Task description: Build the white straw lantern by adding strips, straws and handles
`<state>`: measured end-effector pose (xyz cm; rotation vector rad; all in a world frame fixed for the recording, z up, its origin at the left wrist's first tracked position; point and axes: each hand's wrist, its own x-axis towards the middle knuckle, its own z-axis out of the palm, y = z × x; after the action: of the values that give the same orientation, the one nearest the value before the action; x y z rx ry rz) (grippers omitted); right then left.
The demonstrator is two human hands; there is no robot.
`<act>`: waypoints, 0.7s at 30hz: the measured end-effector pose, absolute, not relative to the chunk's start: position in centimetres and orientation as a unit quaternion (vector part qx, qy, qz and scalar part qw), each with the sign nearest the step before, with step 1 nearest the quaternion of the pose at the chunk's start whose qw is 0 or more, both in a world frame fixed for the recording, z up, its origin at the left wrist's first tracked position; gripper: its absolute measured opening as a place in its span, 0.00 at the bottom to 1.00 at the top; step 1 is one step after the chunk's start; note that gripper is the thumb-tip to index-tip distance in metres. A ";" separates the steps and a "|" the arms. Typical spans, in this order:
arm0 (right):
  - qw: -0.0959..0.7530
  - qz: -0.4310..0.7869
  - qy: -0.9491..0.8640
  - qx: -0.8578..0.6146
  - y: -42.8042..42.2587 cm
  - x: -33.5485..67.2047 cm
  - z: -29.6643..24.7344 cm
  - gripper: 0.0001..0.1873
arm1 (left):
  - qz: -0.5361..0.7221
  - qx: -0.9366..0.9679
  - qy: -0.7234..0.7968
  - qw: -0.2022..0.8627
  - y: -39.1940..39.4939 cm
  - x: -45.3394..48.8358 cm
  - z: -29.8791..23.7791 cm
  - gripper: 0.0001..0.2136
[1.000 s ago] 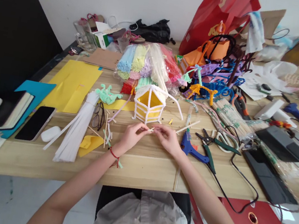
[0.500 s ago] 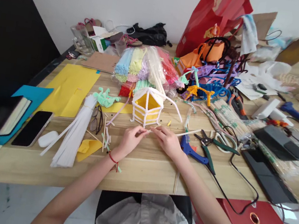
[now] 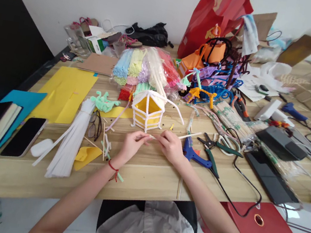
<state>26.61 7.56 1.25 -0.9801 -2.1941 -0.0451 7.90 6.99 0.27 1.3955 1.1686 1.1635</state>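
My left hand [image 3: 131,144] and my right hand [image 3: 170,146] meet low over the wooden table [image 3: 145,178], fingertips pinched together on a short pale stick [image 3: 152,136] held between them. Just behind the hands stands a small yellow lantern-shaped model framed in white pipe cleaners [image 3: 147,110], with one white pipe cleaner arching off to its right. A red string sits on my left wrist.
A blue glue gun [image 3: 195,156], pliers and scissors [image 3: 217,146] lie right of my right hand. White strips [image 3: 70,140], glasses, a phone [image 3: 24,136] and yellow paper [image 3: 64,94] lie left. Bags of coloured pipe cleaners [image 3: 148,70] and a red bag [image 3: 212,19] stand behind.
The view has drifted so everything sits slightly further left and lower. Both hands stay pinched on the stick in front of the lantern model, barely moving.
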 end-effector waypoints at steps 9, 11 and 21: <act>0.357 -0.005 -0.862 -0.359 7.7 26.8 1.1 0.15 | 0.417 0.547 0.454 0.567 7.6 7.6 0.6 0.18; 0.353 0.001 -0.863 -0.360 7.7 26.9 0.9 0.15 | 0.402 0.551 0.448 0.578 7.6 7.4 0.9 0.19; 0.321 0.048 -0.870 -0.371 7.8 27.0 0.8 0.12 | 0.411 0.586 0.461 0.524 7.1 7.6 0.3 0.14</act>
<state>26.95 7.82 0.82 -0.9750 -2.2859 0.1273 7.59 7.12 0.34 1.4032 1.1031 0.9845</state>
